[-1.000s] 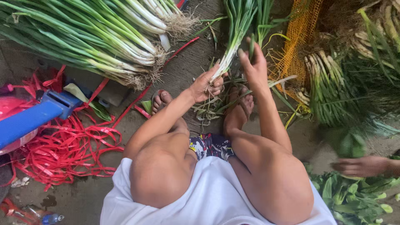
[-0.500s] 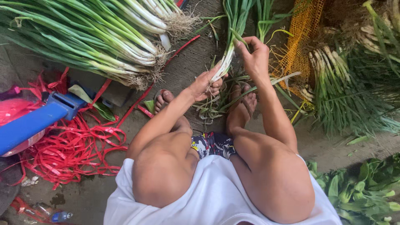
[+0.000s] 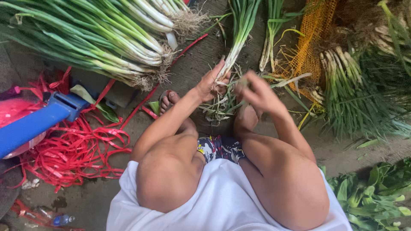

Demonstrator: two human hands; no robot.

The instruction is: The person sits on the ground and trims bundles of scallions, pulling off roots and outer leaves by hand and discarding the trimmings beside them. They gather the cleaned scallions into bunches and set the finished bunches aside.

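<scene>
Two hands, left hand [image 3: 210,83] gripping slender scallion bunch [image 3: 238,36], stringy roots

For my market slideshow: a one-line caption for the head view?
Left hand grips a spring onion bunch by its roots; right hand beside it.

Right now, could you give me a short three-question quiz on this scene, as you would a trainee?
1. True or false: the left hand grips a bunch of scallions near the root end.
2. What lies on the ground at the person's left? A) blue rope B) red strips C) yellow net
3. Fill in: the big scallion pile at upper left has its ______ ends pointing right.

Key
1. True; the right hand is blurred beside it, so its grip cannot be told.
2. B; the orange net lies on the other side.
3. Root.
</scene>
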